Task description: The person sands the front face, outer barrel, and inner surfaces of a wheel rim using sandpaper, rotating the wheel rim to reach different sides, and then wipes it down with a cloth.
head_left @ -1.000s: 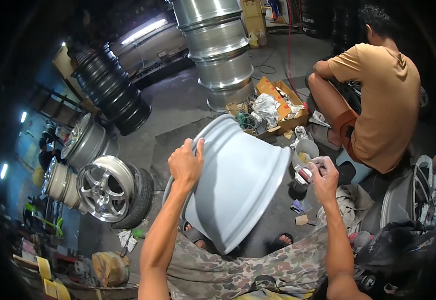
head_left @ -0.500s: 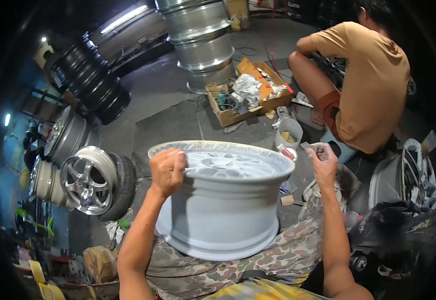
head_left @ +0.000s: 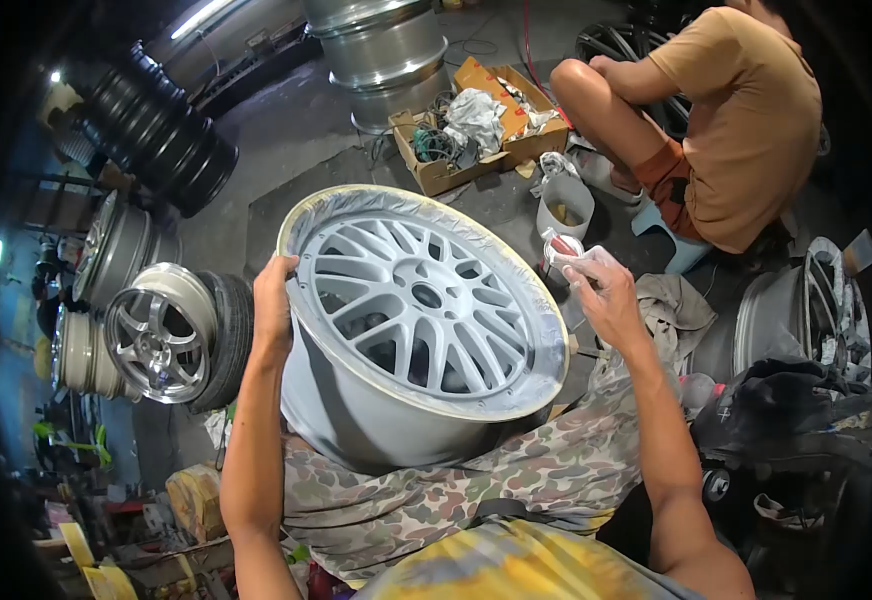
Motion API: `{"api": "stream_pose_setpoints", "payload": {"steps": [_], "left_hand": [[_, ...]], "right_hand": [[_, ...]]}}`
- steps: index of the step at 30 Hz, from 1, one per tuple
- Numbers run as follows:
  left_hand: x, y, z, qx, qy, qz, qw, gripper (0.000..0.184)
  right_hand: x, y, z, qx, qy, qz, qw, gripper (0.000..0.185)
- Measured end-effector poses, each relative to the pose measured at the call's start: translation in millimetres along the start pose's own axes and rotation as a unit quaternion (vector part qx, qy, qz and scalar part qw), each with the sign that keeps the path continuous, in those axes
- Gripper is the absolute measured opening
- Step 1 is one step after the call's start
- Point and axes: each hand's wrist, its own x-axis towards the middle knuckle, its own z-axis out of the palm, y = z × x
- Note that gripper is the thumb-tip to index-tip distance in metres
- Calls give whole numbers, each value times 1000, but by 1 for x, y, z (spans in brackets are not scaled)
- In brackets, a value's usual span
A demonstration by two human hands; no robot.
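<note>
A pale grey multi-spoke wheel (head_left: 426,293) leans on the camouflage-covered lap (head_left: 426,485), its spoked face tilted up toward me. Tape or masking film lines the lip of its rim. My left hand (head_left: 274,300) grips the rim's left edge, fingers wrapped round it. Off the right side of the rim, my right hand (head_left: 604,298) is raised with thumb and fingers pinched together; whatever they hold is too small to make out. Just behind those fingers stands a can with a red and white top (head_left: 562,246).
A person in a tan shirt (head_left: 751,120) sits on a low stool (head_left: 671,238) at the right. Ahead are a cardboard box (head_left: 436,180), a bucket (head_left: 566,207) and stacked silver rims (head_left: 391,65). A five-spoke wheel (head_left: 159,345) stands at left.
The wheel has turned from its barrel side to show its spoked face. My left hand has moved left and down with the rim. My right hand has shifted slightly left, and the view has tilted downward.
</note>
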Motion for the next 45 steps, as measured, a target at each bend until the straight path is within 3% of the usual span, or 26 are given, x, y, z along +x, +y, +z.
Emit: {"api": "stream_pose_setpoints", "payload": {"steps": [7,8,11,17,24,25,27,29,31,35,37,39,42,45], "left_hand": [[-3,26,4,46,-78,48,995,38],[-5,30,8,43,-83,48,994,38],[-2,36,13,48,-111,47,992,37],[9,50,19,29,-216,34,975,54],[35,39,1,41,-207,29,977,48],[11,56,14,150,-158,94,971,50],[16,52,0,74,-124,-8,990,63],[13,51,-7,81,-141,6,987,62],[15,41,-13,79,-180,46,979,59],[15,33,-19,80,-173,67,979,53],[18,31,-19,59,-167,61,982,50],[17,32,-17,29,-135,12,990,51],[11,36,-11,9,-101,-21,995,52],[12,36,-6,-25,-97,-30,995,53]], "right_hand": [[-1,2,6,20,-54,51,997,17],[-4,12,10,1,-52,9,999,18],[-5,13,13,-75,-79,17,994,16],[-12,12,25,-64,-90,10,994,15],[-53,-17,109,30,-148,-9,988,21],[-60,-17,123,35,-154,-4,988,21],[-71,-17,148,-56,-183,-71,979,24],[-77,-25,168,-22,-189,-63,980,24],[-84,-45,185,22,-167,-39,985,18],[-58,-65,201,98,-239,102,961,13],[-59,-54,191,73,-253,93,960,13],[-69,-23,181,47,-196,-127,971,13],[-59,-22,161,-75,-220,-121,965,15],[-63,-37,181,-1,-257,-44,965,15]]}}
